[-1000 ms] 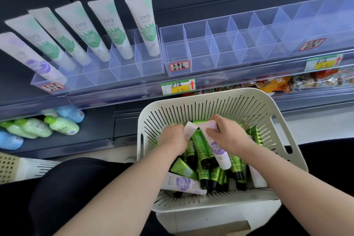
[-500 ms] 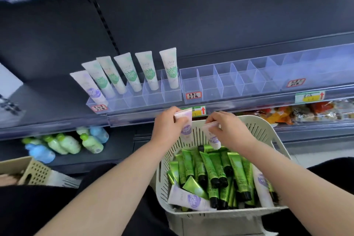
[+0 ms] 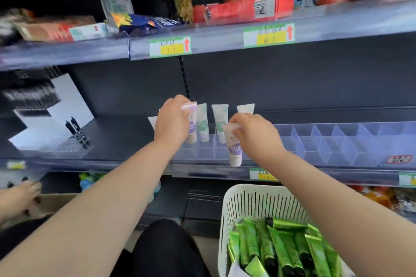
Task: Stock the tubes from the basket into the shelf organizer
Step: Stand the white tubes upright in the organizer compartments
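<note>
Dark shop shelving point(image 3: 292, 78), snack packets point(image 3: 243, 10) on upper shelf point(image 3: 67, 54)

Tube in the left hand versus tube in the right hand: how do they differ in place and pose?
The left tube is held farther back, level with the green-label tubes standing in the organizer; the right tube hangs lower, across the organizer's front edge. The left hand covers much of the left tube; the right hand pinches only the right tube's top end. Both are white with purple labels, crimped end up.
</note>
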Available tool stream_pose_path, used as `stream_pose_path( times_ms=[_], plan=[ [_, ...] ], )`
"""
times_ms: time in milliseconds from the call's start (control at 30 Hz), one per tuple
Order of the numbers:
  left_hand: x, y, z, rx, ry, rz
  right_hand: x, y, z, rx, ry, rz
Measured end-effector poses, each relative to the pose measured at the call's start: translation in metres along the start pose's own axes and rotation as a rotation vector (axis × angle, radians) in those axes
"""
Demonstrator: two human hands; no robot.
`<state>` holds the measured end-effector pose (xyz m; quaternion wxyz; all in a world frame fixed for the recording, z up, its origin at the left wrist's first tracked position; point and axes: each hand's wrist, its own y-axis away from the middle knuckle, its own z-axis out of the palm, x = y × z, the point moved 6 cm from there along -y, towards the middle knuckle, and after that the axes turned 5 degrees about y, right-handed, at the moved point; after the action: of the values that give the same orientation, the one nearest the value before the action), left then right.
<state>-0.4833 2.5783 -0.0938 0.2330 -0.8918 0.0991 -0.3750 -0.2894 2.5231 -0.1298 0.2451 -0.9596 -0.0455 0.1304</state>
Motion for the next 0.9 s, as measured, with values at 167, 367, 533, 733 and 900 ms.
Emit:
stream_pose_path(
  times_ms=[167, 367, 533, 733, 900],
  plan=[
    [-0.031, -0.029, 0.01, -0.103, -0.09, 0.018, -0.022, -0.039, 0.008, 0.044, 0.001, -0.029],
    [-0.062, -0.045, 0.037, -0.228, -0.161, -0.007, -0.035, -0.067, 0.028, 0.026, -0.021, -0.041],
    [-0.078, -0.044, 0.048, -0.292, -0.188, -0.029, -0.042, -0.079, 0.043, 0.01, -0.04, -0.052],
    [-0.079, -0.048, 0.042, -0.216, -0.188, -0.021, -0.046, -0.093, 0.051, 0.036, -0.047, -0.07],
    [-0.067, -0.047, 0.034, -0.17, -0.223, 0.089, -0.05, -0.1, 0.069, -0.007, 0.011, -0.065]
  ],
)
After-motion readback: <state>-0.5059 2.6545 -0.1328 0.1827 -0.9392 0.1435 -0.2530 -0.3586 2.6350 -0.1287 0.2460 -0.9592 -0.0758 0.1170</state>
